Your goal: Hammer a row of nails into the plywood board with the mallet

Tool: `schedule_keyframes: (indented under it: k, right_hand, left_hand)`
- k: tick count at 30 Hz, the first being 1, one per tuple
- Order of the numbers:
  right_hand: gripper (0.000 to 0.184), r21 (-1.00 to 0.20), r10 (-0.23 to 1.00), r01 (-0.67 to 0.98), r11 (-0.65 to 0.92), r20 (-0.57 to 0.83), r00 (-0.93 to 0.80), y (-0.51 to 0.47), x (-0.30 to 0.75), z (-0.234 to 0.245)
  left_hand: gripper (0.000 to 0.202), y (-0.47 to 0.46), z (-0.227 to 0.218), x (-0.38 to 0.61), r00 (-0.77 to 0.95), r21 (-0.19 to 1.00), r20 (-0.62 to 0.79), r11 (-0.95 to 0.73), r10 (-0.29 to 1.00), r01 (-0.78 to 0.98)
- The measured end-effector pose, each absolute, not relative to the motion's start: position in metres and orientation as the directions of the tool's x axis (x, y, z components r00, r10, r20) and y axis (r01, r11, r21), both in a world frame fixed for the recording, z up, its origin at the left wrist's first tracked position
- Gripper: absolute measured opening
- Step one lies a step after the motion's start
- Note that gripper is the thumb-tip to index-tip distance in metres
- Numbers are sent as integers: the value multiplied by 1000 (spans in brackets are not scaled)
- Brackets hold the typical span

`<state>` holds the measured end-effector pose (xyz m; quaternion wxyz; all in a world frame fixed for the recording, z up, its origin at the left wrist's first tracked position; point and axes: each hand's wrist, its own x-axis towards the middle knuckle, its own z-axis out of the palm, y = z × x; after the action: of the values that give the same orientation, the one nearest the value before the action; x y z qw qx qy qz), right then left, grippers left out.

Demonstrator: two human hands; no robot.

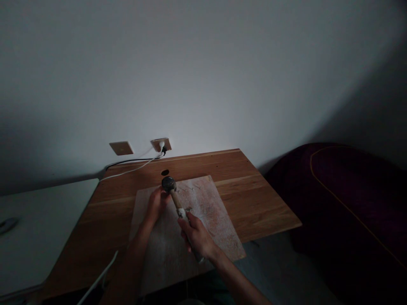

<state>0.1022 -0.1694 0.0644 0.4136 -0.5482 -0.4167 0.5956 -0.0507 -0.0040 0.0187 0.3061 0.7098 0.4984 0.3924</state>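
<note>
My right hand (197,235) is wrapped round the handle of a hammer (177,201), which slants up and to the left. Its dark head covers the fingertips of my left hand (155,203). The left fingers are bent together over the far left part of a worn board (173,250); whatever they pinch is hidden behind the hammer head. Several thin nails (192,189) stand or lean along the board's far edge, right of the hammer head. Another small object (188,209) shows beside the hammer handle, too dim to name.
The board lies on a wooden table (263,199) against the wall. A round cable hole (165,172) is near its back. Cords run from a wall socket (161,145) along the back left. A white surface (38,228) adjoins on the left; a dark purple covered shape (330,199) is on the right.
</note>
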Motion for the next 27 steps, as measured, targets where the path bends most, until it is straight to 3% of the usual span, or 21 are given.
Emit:
schedule_keyframes:
  k: [17, 27]
  right_hand:
    - [37, -936, 934, -8, -351, -349, -74, -170, 102, 57]
    - [47, -945, 944, -21, -326, -325, -54, -170, 98, 52]
  left_hand:
    - [22, 8, 0, -60, 173, 767, 276, -325, 945, 553]
    - [28, 7, -2, -61, 180, 767, 265, -320, 947, 556]
